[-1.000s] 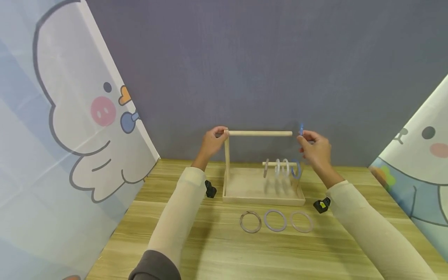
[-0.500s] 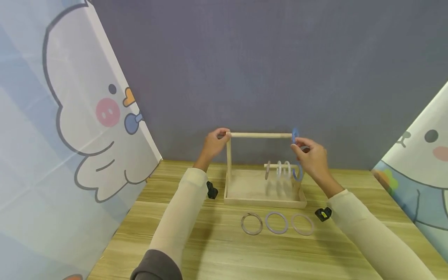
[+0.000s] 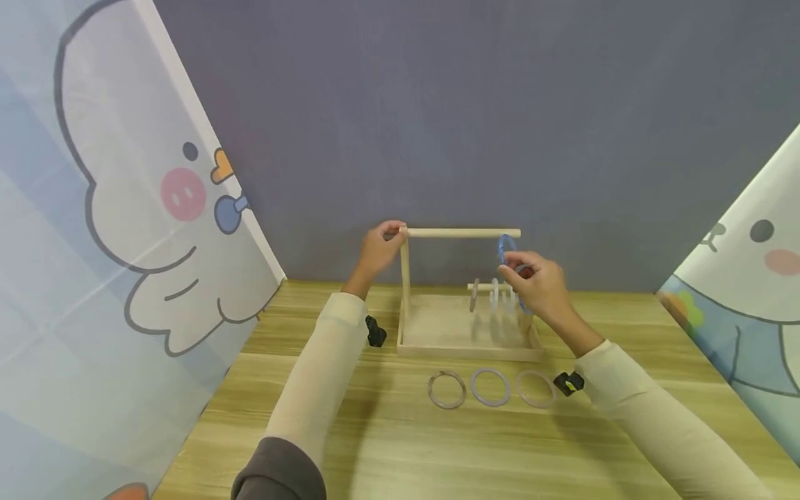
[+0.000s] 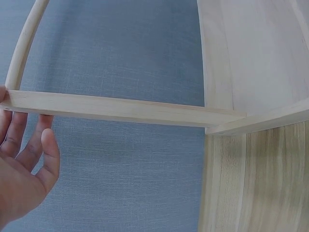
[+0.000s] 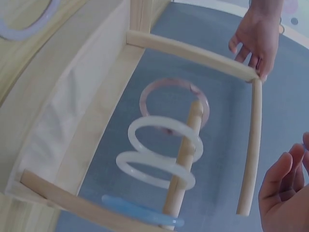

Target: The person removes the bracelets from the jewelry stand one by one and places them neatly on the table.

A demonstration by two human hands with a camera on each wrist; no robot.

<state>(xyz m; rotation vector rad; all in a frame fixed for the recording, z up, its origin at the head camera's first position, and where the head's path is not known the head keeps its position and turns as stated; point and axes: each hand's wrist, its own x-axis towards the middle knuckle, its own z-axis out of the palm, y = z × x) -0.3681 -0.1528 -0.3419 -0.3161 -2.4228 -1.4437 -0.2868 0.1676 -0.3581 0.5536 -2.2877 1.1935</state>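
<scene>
A wooden bangle rack stands on the table with an upper bar and a shorter lower one. My left hand grips the top corner of its left post. With thumb and fingertips, my right hand pinches a blue bangle near the free right end of the upper bar. Whether that ring encircles the bar I cannot tell. On the lower bar hang a brownish-pink bangle, two white bangles and another blue bangle.
Before the rack lie a brown bangle, a lavender bangle and a pale pink bangle on the wood-grain table. A grey backdrop rises behind, with cartoon-printed cloths at both sides.
My right hand has brought the blue bangle leftward from beyond the upper bar's free end and slightly down. The left hand stays at the post's top.
</scene>
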